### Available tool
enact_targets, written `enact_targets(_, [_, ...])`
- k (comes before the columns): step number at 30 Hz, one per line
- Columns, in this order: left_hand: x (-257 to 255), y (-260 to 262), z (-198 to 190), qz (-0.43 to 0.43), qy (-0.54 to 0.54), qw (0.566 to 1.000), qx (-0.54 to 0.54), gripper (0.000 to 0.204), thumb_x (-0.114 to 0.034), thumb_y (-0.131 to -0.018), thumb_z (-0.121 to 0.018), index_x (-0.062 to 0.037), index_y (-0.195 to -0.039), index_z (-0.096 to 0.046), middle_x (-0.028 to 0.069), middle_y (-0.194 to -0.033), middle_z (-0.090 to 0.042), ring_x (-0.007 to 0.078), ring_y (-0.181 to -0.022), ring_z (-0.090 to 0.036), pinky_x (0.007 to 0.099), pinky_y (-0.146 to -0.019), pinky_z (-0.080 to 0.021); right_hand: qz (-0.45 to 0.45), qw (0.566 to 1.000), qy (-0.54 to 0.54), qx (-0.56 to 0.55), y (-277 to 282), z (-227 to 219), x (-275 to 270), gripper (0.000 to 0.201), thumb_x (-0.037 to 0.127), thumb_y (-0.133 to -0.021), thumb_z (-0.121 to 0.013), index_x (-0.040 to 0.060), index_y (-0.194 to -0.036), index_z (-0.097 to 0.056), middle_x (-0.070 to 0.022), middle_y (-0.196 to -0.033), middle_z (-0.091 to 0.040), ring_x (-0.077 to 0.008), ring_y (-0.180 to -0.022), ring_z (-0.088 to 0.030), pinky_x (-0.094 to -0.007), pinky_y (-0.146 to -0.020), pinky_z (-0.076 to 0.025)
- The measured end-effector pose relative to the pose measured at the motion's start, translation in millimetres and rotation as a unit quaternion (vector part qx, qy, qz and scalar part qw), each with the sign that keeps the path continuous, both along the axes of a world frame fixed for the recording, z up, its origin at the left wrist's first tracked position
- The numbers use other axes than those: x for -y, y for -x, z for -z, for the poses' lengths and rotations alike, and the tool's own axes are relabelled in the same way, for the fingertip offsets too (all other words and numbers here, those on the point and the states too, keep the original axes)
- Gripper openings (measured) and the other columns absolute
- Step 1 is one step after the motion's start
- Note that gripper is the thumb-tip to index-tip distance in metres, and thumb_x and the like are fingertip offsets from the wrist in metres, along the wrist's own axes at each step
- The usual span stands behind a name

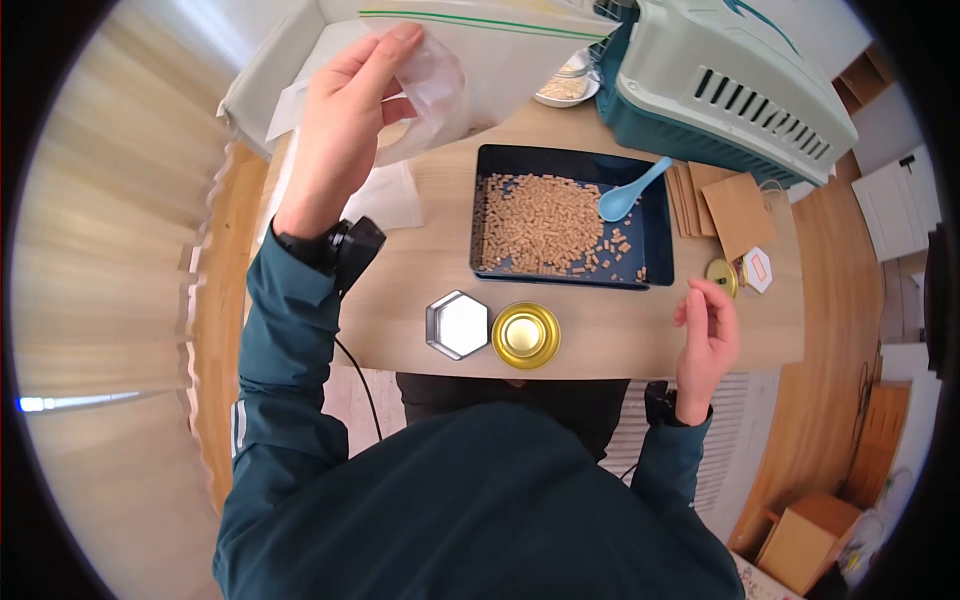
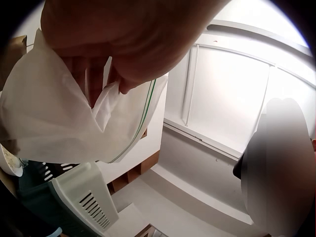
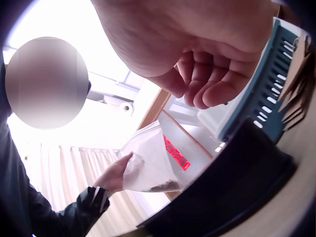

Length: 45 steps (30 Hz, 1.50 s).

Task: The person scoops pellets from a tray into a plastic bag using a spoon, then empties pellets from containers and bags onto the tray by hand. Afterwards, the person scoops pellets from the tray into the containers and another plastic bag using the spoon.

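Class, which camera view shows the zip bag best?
The right wrist view: it shows the zip bag almost whole. The head view crops it at the top; the left wrist view shows it close up, partly covered by the left hand.

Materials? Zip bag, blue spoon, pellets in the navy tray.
Zip bag: thin plastic film, judging by its translucency, creases and green seal line.
Blue spoon: probably molded plastic, smooth; one even color, soft sheen.
Pellets: possibly pressed wood, matte; tan short cylinders, grain too small to tell.

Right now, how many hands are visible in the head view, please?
2: the left hand pinches the plastic bag; the right hand is near the right end of the dark blue tray.
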<state>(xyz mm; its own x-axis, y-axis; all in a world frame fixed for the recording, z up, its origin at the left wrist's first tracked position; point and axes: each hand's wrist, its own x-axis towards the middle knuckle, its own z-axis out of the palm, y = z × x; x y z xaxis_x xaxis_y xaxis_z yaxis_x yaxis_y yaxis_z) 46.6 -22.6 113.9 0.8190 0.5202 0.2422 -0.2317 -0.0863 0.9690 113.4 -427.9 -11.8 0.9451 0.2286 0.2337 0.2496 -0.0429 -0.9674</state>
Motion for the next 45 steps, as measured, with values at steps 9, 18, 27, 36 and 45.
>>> enact_targets(9, [83, -9, -11, 0.19, 0.273, 0.942, 0.047, 0.034, -0.035, -0.112, -0.053, -0.0068, -0.126, -0.063, 0.0088, -0.118, -0.074, 0.0245, -0.112, -0.073, 0.0337, -0.083, -0.06, -0.274, 0.905, -0.253, -0.204, 5, -51, -85, 0.046, 0.012, -0.106, -0.062, 0.0003, -0.148, -0.048, -0.0177, -0.137, -0.064, -0.0266, -0.108, -0.07, -0.0356, -0.087, -0.059])
enact_targets(18, [69, 8, 49, 0.204, 0.175, 0.963, -0.03, 0.035, -0.02, -0.109, -0.059, -0.0011, -0.138, -0.056, 0.0135, -0.142, -0.06, 0.0237, -0.131, -0.062, 0.0377, -0.107, -0.054, -0.13, 0.932, -0.271, -0.203, -18, -49, -60, 0.027, 0.021, -0.108, -0.062, 0.0004, -0.124, -0.062, -0.0085, -0.096, -0.069, -0.016, -0.071, -0.062, -0.0307, -0.058, -0.049])
enact_targets(27, [18, 39, 103, 0.13, 0.087, 0.985, -0.076, 0.023, -0.022, -0.107, -0.064, -0.0026, -0.117, -0.069, 0.0066, -0.116, -0.072, 0.0151, -0.107, -0.07, 0.0313, -0.096, -0.055, -0.147, 0.973, 0.177, -0.025, -75, -94, -21, 0.021, 0.013, -0.099, -0.074, -0.0027, -0.111, -0.07, -0.0032, -0.087, -0.068, -0.0078, -0.063, -0.057, -0.0251, -0.053, -0.043])
enact_targets(36, [17, 36, 148, 0.13, 0.174, 0.973, -0.076, 0.02, -0.022, -0.106, -0.067, -0.0039, -0.116, -0.068, 0.0058, -0.11, -0.072, 0.013, -0.097, -0.069, 0.0271, -0.087, -0.054, -0.175, 0.915, 0.357, 0.073, -75, -152, -76, 0.031, 0.007, -0.089, -0.076, -0.0022, -0.118, -0.07, -0.0036, -0.098, -0.074, -0.0085, -0.088, -0.066, -0.0254, -0.077, -0.053])
enact_targets(45, [21, 37, 173, 0.073, 0.31, 0.943, -0.093, 0.018, -0.025, -0.107, -0.065, -0.0085, -0.099, -0.063, -0.0012, -0.081, -0.062, 0.0106, -0.075, -0.061, 0.0239, -0.069, -0.047, -0.252, 0.881, 0.352, 0.192, -65, -157, -112, 0.044, -0.003, -0.084, -0.072, 0.0035, -0.127, -0.068, -0.008, -0.097, -0.073, -0.0135, -0.077, -0.067, -0.0277, -0.071, -0.056])
